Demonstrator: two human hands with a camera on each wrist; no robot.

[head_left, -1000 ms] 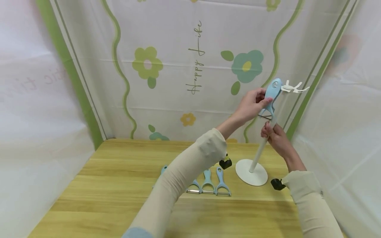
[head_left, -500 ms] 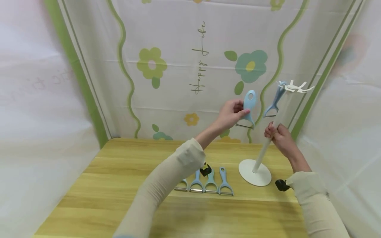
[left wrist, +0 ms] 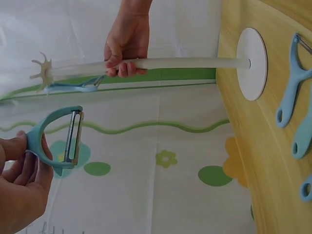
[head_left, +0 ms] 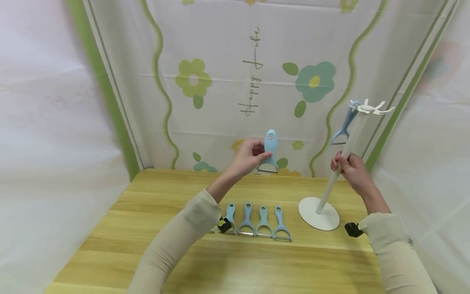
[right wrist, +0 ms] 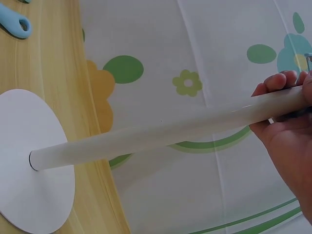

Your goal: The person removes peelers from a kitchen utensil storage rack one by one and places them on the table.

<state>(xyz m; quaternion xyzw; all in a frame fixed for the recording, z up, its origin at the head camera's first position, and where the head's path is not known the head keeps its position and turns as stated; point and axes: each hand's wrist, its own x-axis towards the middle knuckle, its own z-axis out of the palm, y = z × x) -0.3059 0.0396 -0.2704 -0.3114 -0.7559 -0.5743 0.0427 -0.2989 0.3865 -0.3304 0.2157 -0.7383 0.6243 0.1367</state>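
Pinched between thumb and fingers of my left hand (head_left: pixel 250 156) is a light blue Y-shaped peeler (head_left: pixel 270 143), handle up and blade down, held above the table's back edge. In the left wrist view its metal blade (left wrist: pixel 74 137) faces the camera. My right hand (head_left: pixel 353 170) grips the upper part of the white pole of a hook stand (head_left: pixel 332 179). On a hook at the stand's left side hangs a blue peeler (head_left: pixel 344 127), blade down. The stand's round base (head_left: pixel 318 220) rests on the table.
Several blue and green peelers, among them a green one (head_left: pixel 263 218) and a blue one (head_left: pixel 280 222), lie in a row on the wooden table (head_left: pixel 154 237), left of the stand. The left sleeve (head_left: pixel 183 237) covers part of the row. A floral curtain (head_left: pixel 220 94) hangs behind.
My left hand has moved left and down with the light blue peeler, away from the stand's hooks, uncovering the hanging peeler. The right hand keeps its grip on the pole.
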